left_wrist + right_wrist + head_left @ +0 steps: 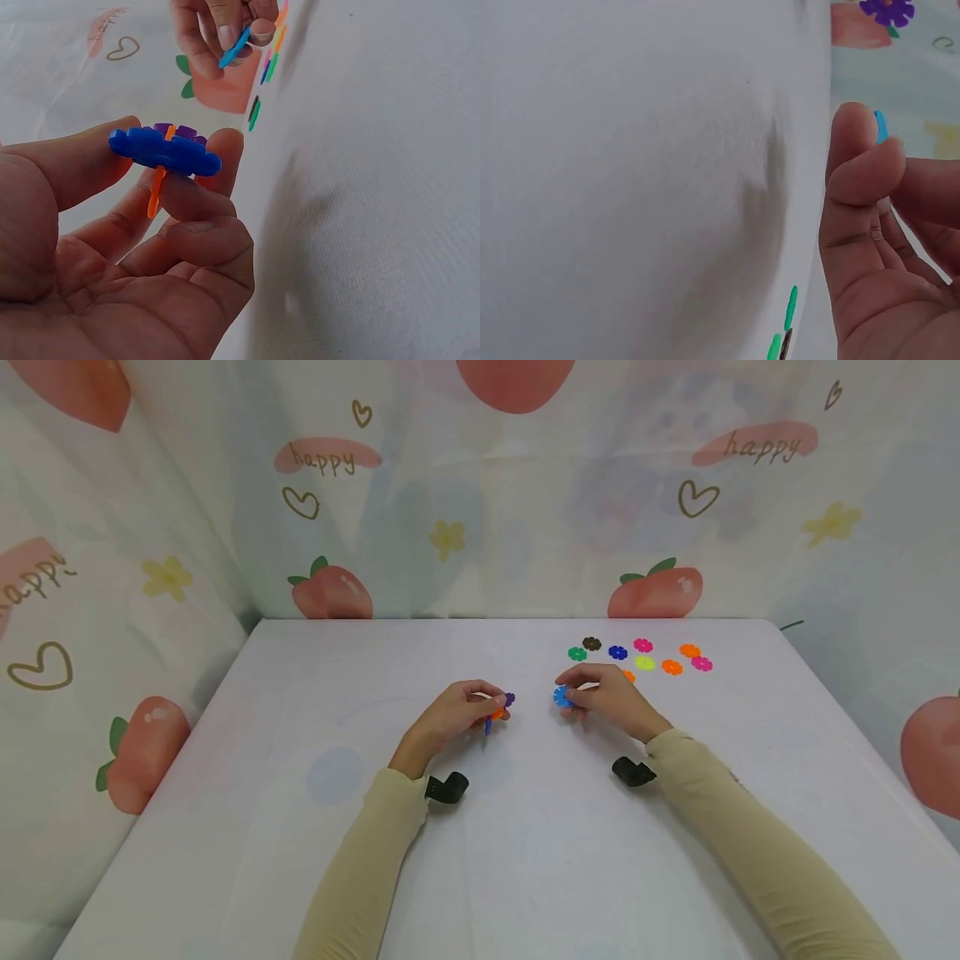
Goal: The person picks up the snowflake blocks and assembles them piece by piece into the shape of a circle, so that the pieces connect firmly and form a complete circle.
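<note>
The left hand [456, 713] pinched joined discs [169, 154], the right hand [609, 700] a light-blue disc [560, 697]; all looked light, stiff and somewhat slick, best gripped by the edge.

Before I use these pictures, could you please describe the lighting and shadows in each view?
Head view: soft, even light, faint shadows beside the sleeves, no strong glare on the table; left wrist: dimmer, blurred shadow on the table, dark blue piece fairly sharp; right wrist: also dim, broad soft-edged shadow, table turned sideways.
</note>
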Motion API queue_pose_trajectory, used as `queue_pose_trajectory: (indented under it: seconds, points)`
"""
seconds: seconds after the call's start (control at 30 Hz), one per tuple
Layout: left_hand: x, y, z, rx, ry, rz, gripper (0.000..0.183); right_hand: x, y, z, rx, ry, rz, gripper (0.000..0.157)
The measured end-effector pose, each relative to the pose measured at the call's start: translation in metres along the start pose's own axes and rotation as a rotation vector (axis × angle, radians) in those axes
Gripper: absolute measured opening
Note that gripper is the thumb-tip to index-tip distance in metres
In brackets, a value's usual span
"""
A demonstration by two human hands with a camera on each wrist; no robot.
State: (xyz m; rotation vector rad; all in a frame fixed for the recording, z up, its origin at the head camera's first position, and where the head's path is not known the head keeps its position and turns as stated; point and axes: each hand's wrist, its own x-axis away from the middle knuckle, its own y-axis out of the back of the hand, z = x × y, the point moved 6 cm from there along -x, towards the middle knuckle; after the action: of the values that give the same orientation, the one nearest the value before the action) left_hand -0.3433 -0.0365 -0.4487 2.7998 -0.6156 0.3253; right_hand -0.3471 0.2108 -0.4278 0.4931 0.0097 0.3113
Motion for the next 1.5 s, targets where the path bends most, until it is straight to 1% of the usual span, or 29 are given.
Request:
queue_pose_trajectory:
  seconds: [0.13, 0.27, 0.47, 0.6, 0.73, 0.97, 1.13, 1.3, 1.4, 1.5]
  points:
    - [0.0, -0.002, 0.0, 0.001, 0.006, 0.0, 0.027, -0.003, -0.011, 0.005, 0.015, -0.012, 0.013, 0.023]
    - [0.001, -0.003, 0.0, 0.004, 0.0, 0.014, 0.029, -0.005, -0.02, 0.012, 0.019, 0.019, 0.038, 0.019]
    - [0.003, -0.005, -0.003, 0.007, -0.03, 0.034, 0.027, -0.007, -0.03, 0.018, 0.006, 0.05, 0.076, 0.014]
    - [0.003, -0.006, -0.003, -0.008, -0.043, 0.044, 0.026, -0.007, -0.034, 0.021, 0.0, 0.069, 0.106, 0.014]
    - [0.002, -0.007, -0.004, -0.017, -0.059, 0.057, 0.026, -0.007, -0.039, 0.025, -0.007, 0.089, 0.145, 0.018]
    - [0.001, -0.009, -0.006, -0.065, -0.096, 0.08, 0.024, -0.009, -0.044, 0.023, 0.005, 0.043, 0.193, 0.022]
    - [0.002, -0.01, -0.007, -0.101, -0.114, 0.082, 0.021, -0.008, -0.045, 0.022, -0.012, 0.02, 0.222, 0.029]
    - [0.002, -0.009, -0.006, -0.108, -0.116, 0.097, 0.02, -0.008, -0.045, 0.023, -0.013, 0.007, 0.239, 0.031]
    - [0.003, -0.008, -0.005, -0.111, -0.105, 0.104, 0.02, -0.008, -0.044, 0.024, 0.002, 0.019, 0.246, 0.032]
    - [0.004, -0.007, -0.005, -0.119, -0.091, 0.101, 0.019, -0.009, -0.042, 0.022, 0.02, 0.012, 0.239, 0.03]
